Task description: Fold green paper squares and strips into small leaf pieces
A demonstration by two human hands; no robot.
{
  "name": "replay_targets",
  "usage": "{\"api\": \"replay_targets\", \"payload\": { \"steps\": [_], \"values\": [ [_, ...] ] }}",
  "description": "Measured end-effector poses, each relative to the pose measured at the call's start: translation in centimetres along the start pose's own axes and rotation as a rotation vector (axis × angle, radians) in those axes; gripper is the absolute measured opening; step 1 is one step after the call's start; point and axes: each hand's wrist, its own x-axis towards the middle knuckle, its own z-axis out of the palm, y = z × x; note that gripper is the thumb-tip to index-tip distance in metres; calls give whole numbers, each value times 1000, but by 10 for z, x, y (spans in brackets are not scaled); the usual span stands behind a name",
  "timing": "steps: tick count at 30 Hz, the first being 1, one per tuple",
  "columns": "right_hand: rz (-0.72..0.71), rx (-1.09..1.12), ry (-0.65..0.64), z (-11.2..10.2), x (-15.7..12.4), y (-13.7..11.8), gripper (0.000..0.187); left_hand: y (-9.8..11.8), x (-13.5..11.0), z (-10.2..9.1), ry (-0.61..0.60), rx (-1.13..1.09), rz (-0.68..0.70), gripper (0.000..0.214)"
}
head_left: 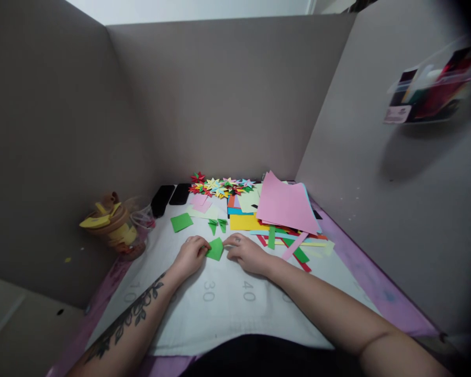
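Observation:
A small green paper piece [215, 249] lies on the white mat [220, 314] between my hands. My left hand [190, 256] pinches its left edge with curled fingers. My right hand [246, 253] presses on its right edge with fingers bent, a ring on one finger. Both hands rest on the mat. Two folded green pieces [217, 225] and a flat green square [181, 222] lie just beyond my hands.
A pile of coloured paper sheets with a pink sheet [286, 205] on top sits at the right, with paper strips [294, 243] before it. Folded paper stars [220, 186] line the back. Two black phones [170, 196] and a jar [118, 228] stand at the left. Grey partition walls enclose the desk.

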Motion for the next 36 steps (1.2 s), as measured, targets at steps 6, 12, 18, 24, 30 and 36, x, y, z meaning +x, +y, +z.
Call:
{"api": "replay_targets", "payload": {
  "steps": [6,12,18,24,30,36],
  "values": [
    [-69,-128,-138,-2,4,-3,32,-4,1,3,4,-17,-8,23],
    [23,314,150,1,4,-3,26,-3,1,4,162,-235,-143,23],
    [446,837,293,2,6,4,15,21,0,5,142,-494,-138,16],
    [446,917,225,11,10,9,22,44,-6,12,-29,-613,-128,12],
    [417,657,233,9,10,3,16,41,-7,14,-87,-619,-161,19],
    [54,63,358,-3,6,-8,22,28,-2,17,80,-860,-431,35]
  ]
}}
